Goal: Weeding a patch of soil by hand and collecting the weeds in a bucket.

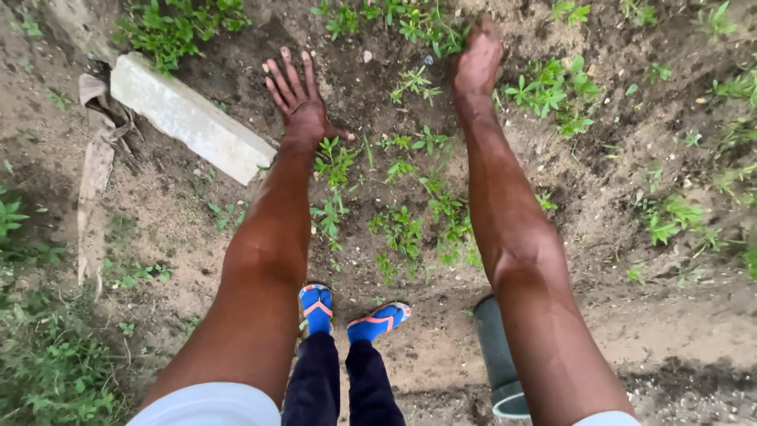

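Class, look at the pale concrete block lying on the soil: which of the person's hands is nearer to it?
Left. The left hand lies flat on the soil just right of the concrete block; the right hand is farther right, among weeds.

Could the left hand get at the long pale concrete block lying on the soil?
Probably yes: the left hand lies flat and open on bare soil beside the long pale concrete block, with nothing between them.

The left hand (298, 93) is spread flat, fingers wide, on dark soil (347, 59). Small green weeds (335, 162) grow just beside its wrist. The right hand (476, 63) is curled and pushed down among more weeds (418, 24) at the top of the patch.
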